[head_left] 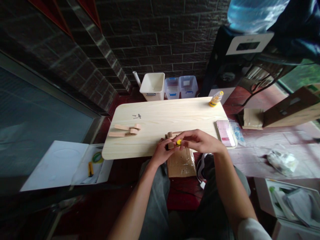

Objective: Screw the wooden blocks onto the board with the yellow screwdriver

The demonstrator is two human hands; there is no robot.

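Near the front edge of the table (160, 115), both hands meet over a piece of cardboard (181, 163). My left hand (161, 152) is closed around a brown wooden piece (170, 145) with a square end. My right hand (200, 141) reaches in from the right, its fingers closed on a small round yellow thing (178, 142) with a dark band; its kind is too small to make out. Just behind the fingers, a light wooden part (170, 134) shows, partly hidden. Two more wooden parts with rounded ends (133, 131) lie on the left of the table.
Several small dark screws or nails (137, 116) lie at the back left. A clear bottle with yellow ends (216, 99) stands at the back right, near a pink-and-white packet (225, 133). Beyond the table are plastic bins (152, 91). An open white box (86, 166) sits left.
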